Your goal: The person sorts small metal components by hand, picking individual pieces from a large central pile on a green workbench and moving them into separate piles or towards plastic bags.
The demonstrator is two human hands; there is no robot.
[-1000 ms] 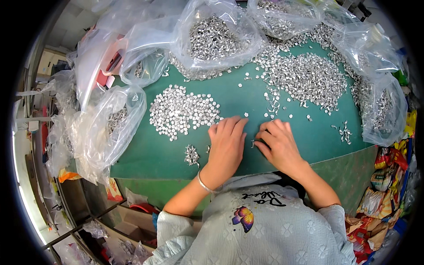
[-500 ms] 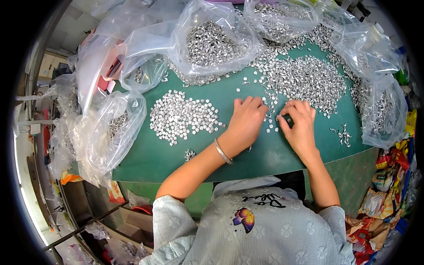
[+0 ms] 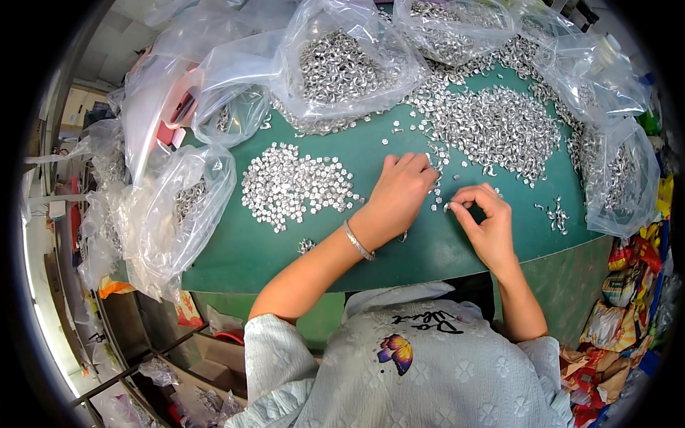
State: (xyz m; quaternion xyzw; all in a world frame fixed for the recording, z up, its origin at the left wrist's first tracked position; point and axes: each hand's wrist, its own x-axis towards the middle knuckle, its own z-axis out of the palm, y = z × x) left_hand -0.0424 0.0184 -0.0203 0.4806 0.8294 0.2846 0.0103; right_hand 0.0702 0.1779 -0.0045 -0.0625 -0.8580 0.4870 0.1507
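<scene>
My right hand (image 3: 488,220) pinches a small silver metal piece (image 3: 447,207) between thumb and forefinger, just above the green tabletop (image 3: 435,250). Left of it, my left hand (image 3: 398,189), a silver bracelet on its wrist, is curled palm down beside a thin trail of loose metal pieces (image 3: 440,157). Its fingertips are hidden, and whatever they hold cannot be made out. Beyond my right hand spreads a large heap of curved silver pieces (image 3: 510,132). Farther left lies a flat pile of small flower-shaped silver pieces (image 3: 292,187).
Clear plastic bags filled with metal pieces (image 3: 339,68) line the far edge. Another bag (image 3: 621,178) stands at the right, and crumpled bags (image 3: 175,221) lie at the left. Small clusters of curved pieces sit near the front edge (image 3: 306,246) and at the right (image 3: 556,216).
My right hand has drawn slightly nearer to me, and its thumb and forefinger have closed into a pinch. The left hand has shifted only a little.
</scene>
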